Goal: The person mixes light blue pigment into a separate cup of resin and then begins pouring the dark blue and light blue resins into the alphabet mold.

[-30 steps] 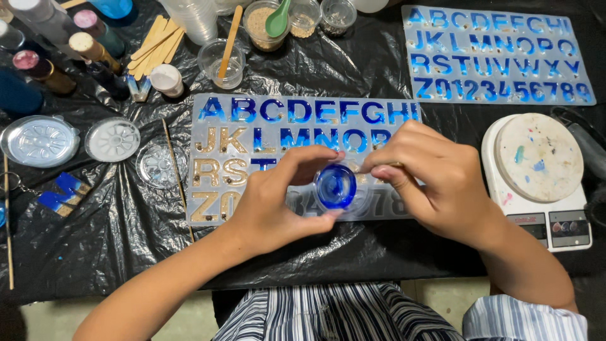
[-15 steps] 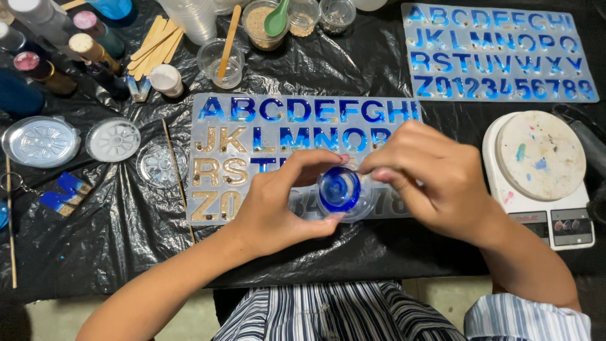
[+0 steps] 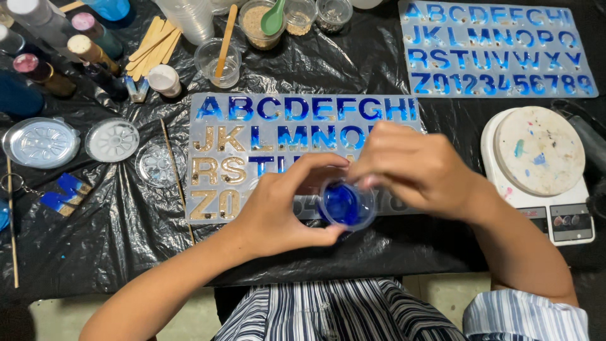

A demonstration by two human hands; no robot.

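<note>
Nearest the camera, over the front edge of the bench point(image 3: 95, 252) draped in crinkled black plastic sheet, the left hand point(image 3: 278, 211) curls around a small clear plastic cup of deep blue liquid point(image 3: 344, 203), thumb below and fingers arched over the top, so its grip is closed on the cup. The right hand point(image 3: 420, 170) comes in from the other side with fingertips pinched at the cup's rim; whether they hold a small tool there or only the rim itself is hard to say, as the knuckles hide it. Both hands hover over the lower right of a clear silicone letter mould with blue and gold-filled letters point(image 3: 252, 145), covering several of its cavities.

Just right of the hands sits a white digital scale with a paint-flecked round pad point(image 3: 536, 158). To the left lie three round clear moulds with patterned faces point(image 3: 110, 140) and a thin wooden skewer point(image 3: 173, 170).

Farther back, a clear cup with a wooden stir stick point(image 3: 218, 60) stands behind the mould, beside flat wooden sticks point(image 3: 148, 41) and glitter bottles point(image 3: 82, 38). At far right lies a second letter mould, all blue-filled point(image 3: 499, 47).
</note>
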